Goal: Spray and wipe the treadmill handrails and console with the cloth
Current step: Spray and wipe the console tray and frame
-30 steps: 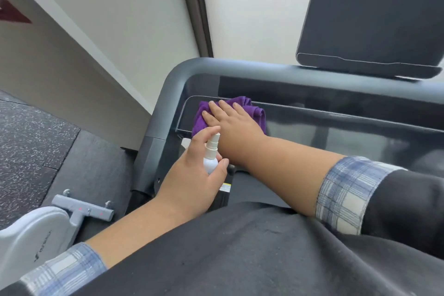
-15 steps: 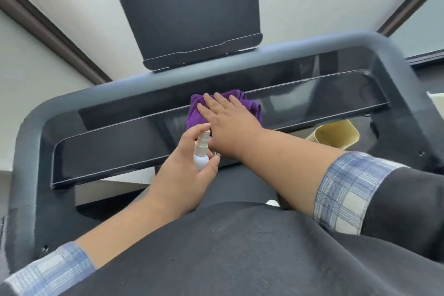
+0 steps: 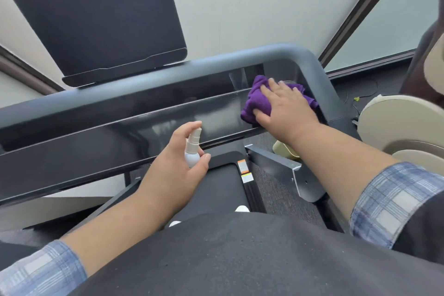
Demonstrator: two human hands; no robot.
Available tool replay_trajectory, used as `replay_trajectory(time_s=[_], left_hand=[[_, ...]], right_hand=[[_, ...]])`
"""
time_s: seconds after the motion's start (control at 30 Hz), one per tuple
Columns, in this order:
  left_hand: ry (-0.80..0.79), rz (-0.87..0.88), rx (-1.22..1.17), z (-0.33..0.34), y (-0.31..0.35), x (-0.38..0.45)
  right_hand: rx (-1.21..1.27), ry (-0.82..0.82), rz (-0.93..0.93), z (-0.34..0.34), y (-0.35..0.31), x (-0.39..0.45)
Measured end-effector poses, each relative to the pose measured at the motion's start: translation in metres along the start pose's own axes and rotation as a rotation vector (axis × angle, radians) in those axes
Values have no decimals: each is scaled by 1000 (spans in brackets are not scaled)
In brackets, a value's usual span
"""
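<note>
A purple cloth lies bunched at the right end of the treadmill's glossy black console panel. My right hand presses flat on the cloth, fingers spread over it. My left hand holds a small white spray bottle upright in front of the panel's middle, index finger curled over the nozzle. The grey handrail bar runs above the console and bends down at the right corner. A dark screen stands above the bar.
The treadmill belt and deck lie below my hands, with a grey side bracket to the right. A beige rounded machine stands at far right. A pale yellow object sits under my right forearm. Walls and a dark frame are behind.
My right hand has slid the purple cloth from the left end across the middle to the right end of the console. My left hand with the bottle has followed to the right and now trails the cloth.
</note>
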State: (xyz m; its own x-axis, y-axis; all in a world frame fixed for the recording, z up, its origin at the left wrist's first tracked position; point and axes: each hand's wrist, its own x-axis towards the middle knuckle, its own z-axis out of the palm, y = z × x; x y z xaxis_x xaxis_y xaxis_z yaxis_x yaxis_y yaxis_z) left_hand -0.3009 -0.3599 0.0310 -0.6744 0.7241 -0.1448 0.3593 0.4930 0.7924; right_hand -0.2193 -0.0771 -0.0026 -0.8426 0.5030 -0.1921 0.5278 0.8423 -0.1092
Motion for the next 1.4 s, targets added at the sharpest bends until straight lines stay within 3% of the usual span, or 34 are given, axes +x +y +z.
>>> replay_trajectory(time_s=[0.2, 0.37, 0.5, 0.77, 0.87, 1.13, 1.4], left_hand=[[64, -22, 25, 13, 11, -11], [88, -41, 75, 24, 18, -21], [105, -34, 93, 32, 28, -22], [104, -41, 120, 30, 41, -28], [131, -43, 132, 27, 39, -35], [179, -78, 155, 24, 28, -45], [146, -52, 125, 35, 36, -32]], right_hand=[[-29, 33, -13, 6, -7, -1], [-43, -9, -282, 11, -49, -2], [-38, -15, -355, 10, -43, 2], [5, 50, -140, 4, 37, 4], [13, 68, -170, 9, 17, -3], [11, 29, -496, 14, -59, 5], [30, 10, -506, 9, -57, 22]])
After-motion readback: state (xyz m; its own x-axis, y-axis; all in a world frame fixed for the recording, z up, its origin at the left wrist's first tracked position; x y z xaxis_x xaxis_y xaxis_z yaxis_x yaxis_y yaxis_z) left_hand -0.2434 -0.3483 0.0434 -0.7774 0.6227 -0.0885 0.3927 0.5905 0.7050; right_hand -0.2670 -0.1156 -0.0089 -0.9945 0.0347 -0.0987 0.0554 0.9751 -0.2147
